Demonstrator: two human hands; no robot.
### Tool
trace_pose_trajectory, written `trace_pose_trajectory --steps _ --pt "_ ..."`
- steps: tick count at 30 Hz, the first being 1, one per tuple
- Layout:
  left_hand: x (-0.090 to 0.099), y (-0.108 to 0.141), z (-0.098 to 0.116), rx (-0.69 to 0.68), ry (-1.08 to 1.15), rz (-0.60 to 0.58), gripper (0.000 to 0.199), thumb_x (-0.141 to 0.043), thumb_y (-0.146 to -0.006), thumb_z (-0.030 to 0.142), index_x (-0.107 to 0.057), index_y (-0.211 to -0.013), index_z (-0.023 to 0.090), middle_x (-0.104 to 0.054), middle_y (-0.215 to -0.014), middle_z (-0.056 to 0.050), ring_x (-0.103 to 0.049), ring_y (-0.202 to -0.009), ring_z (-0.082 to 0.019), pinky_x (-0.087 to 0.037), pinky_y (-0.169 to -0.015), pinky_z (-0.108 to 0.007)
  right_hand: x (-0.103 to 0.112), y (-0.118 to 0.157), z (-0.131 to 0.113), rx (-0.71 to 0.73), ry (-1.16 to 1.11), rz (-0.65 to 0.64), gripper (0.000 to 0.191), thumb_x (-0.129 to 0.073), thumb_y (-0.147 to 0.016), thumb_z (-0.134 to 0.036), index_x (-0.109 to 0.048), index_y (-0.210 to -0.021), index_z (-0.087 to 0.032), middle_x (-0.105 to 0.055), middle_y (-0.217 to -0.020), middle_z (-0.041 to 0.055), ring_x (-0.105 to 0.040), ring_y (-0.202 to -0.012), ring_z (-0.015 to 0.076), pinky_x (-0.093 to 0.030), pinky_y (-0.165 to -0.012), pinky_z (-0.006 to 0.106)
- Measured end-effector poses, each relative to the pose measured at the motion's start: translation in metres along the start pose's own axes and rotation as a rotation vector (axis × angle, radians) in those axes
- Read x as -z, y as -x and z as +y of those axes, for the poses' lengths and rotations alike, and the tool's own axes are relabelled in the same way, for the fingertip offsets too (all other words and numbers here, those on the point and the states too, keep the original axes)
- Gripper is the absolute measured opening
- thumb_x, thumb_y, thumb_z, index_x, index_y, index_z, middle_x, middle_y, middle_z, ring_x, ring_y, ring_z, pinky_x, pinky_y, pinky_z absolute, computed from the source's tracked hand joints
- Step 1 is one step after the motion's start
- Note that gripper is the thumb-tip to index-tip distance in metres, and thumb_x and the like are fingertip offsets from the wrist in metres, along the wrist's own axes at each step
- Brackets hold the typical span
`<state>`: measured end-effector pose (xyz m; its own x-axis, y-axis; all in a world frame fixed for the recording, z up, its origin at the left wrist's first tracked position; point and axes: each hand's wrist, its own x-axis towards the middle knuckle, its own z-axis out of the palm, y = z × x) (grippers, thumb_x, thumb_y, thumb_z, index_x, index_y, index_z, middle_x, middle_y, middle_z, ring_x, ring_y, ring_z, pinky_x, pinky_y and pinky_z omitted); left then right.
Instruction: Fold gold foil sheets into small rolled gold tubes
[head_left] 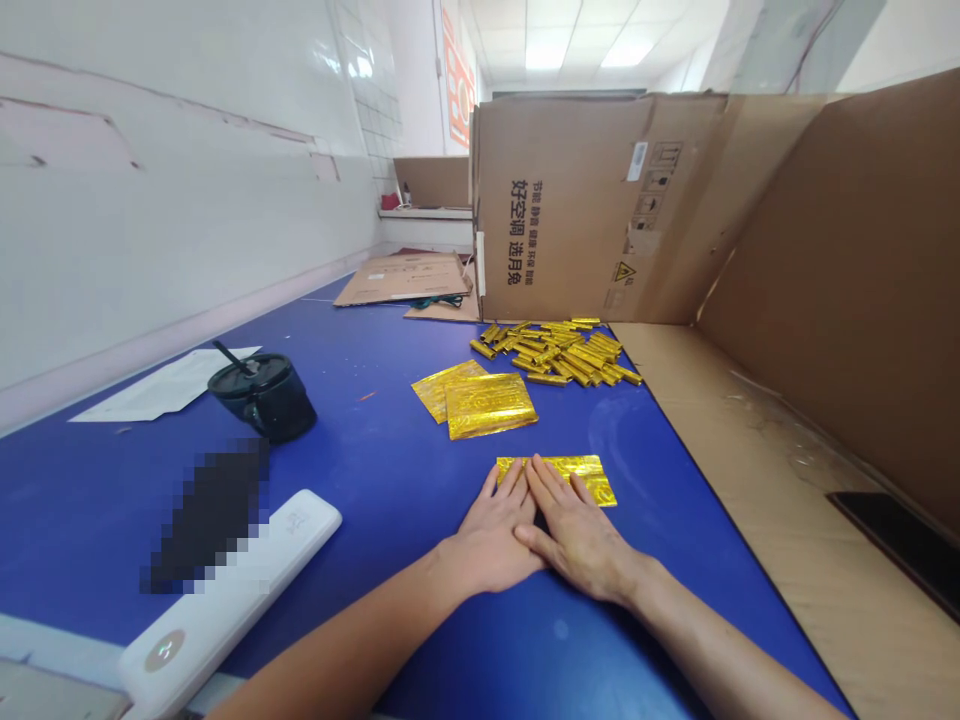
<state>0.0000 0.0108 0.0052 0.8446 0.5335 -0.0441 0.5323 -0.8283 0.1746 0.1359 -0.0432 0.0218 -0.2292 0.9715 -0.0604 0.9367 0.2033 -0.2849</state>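
Note:
My left hand [504, 535] and my right hand [574, 530] lie flat side by side, fingers stretched out, with the fingertips pressing on a sheet of gold foil paper [598, 482] on the blue table. The hands hide part of that sheet, and a crease seems to run along it. Farther off, a stack of gold foil sheets [491, 405] overlaps another gold sheet [431, 387]. Beyond them is a loose pile of gold foil rolls [562, 350].
A dark lidded mug [262, 398] stands at the left by a white paper [157, 388]. Nearer lies a long white device [232, 600] beside a pixelated dark patch. Large cardboard box panels [577, 210] wall off the back and right. Flat cardboard [405, 278] lies at the back.

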Motion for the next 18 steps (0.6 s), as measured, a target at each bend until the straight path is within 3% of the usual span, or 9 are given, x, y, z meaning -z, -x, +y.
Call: trace_pose_trajectory --steps 7,11,18 --pt "-0.001 0.002 -0.003 0.015 0.03 0.024 0.084 -0.02 -0.074 0.069 -0.011 -0.134 0.009 -0.007 -0.14 -0.013 0.0 -0.127 -0.026 -0.003 -0.101 -0.045 0.002 0.019 0.047 -0.08 0.066 0.01 0.07 -0.027 -0.079 -0.059 -0.023 -0.133 -0.014 -0.015 -0.14 0.0103 -0.008 -0.127 0.0205 -0.01 -0.101 0.045" --pt "0.004 0.0 -0.005 0.002 0.019 0.026 0.082 -0.026 -0.073 0.068 -0.016 -0.133 0.012 -0.014 -0.139 -0.013 -0.007 -0.127 -0.026 -0.007 -0.1 -0.045 0.005 0.022 0.057 -0.101 0.051 0.076 0.065 -0.038 -0.077 -0.053 -0.03 -0.13 -0.016 -0.026 -0.137 0.0095 -0.017 -0.126 0.0196 -0.016 -0.101 0.043" --pt "0.025 -0.011 -0.004 0.02 -0.018 0.12 0.049 -0.048 -0.075 0.042 -0.041 -0.116 0.016 -0.047 -0.119 -0.009 -0.042 -0.107 -0.024 -0.032 -0.087 -0.036 0.009 0.014 0.06 -0.097 0.045 0.172 0.043 -0.041 -0.078 -0.027 -0.043 -0.121 -0.019 -0.047 -0.124 0.0071 -0.043 -0.112 0.0181 -0.03 -0.094 0.038"
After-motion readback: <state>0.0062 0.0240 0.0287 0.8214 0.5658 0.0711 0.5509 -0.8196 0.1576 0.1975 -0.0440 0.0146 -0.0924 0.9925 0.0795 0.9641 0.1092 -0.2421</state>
